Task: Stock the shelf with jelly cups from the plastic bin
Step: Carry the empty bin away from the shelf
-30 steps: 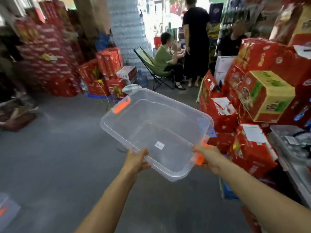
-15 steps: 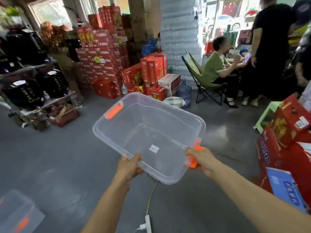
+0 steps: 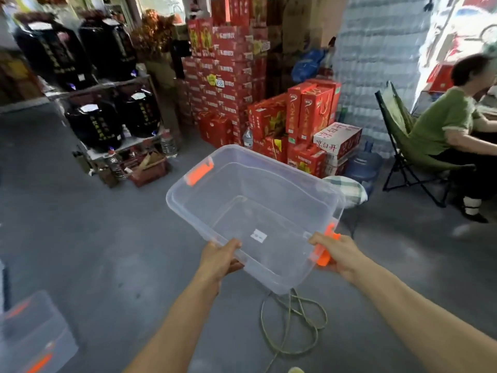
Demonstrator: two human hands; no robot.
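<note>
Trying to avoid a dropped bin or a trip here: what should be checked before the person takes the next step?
1. Left hand grips the near rim of the plastic bin: ok.
2. Right hand grips the bin at its orange latch: ok.
3. Bin held roughly level: ok, only slightly tilted.
4. Jelly cups in the bin to stock: not ok; only a white label shows on its bottom.
5. Floor underfoot free of snags: not ok; a looped cord lies just below the bin.
6. Shelf to be stocked in sight: cannot tell.
</note>
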